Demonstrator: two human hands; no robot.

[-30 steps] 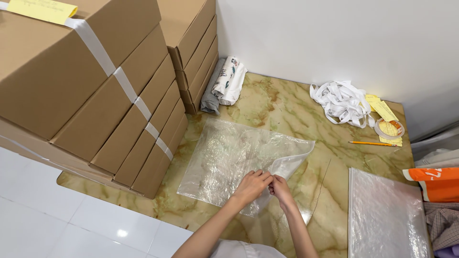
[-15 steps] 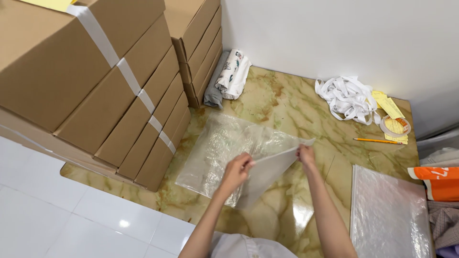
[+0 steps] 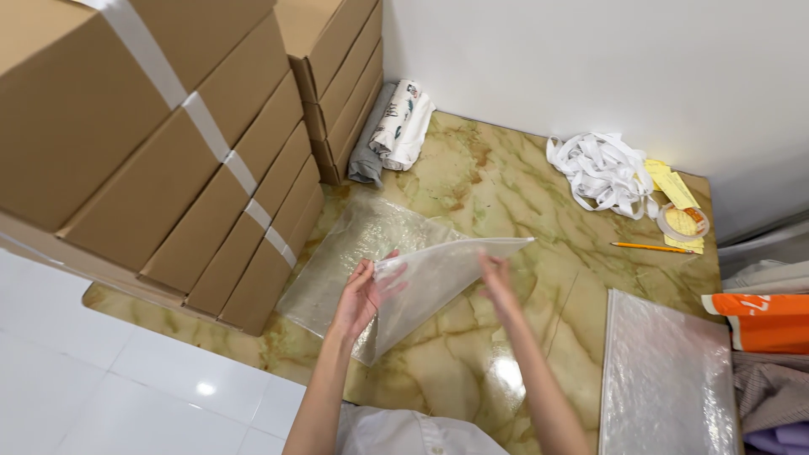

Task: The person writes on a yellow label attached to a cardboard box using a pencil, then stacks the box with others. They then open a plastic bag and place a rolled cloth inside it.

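Marbled desk [image 3: 472, 168], boxes [image 3: 168, 152] stacked left. Left hand [image 3: 362, 295] pinches clear bag [image 3: 430, 278] lifted off sheet [image 3: 337, 261]; right hand [image 3: 497, 282] open, steadying its edge.

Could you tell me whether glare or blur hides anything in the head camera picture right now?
Head view: a bright glare spot on the marble table and another on the white floor tiles; the right hand is motion-blurred, the left hand sharper on the clear plastic bag; the stacked cardboard boxes lean from wide-angle distortion.
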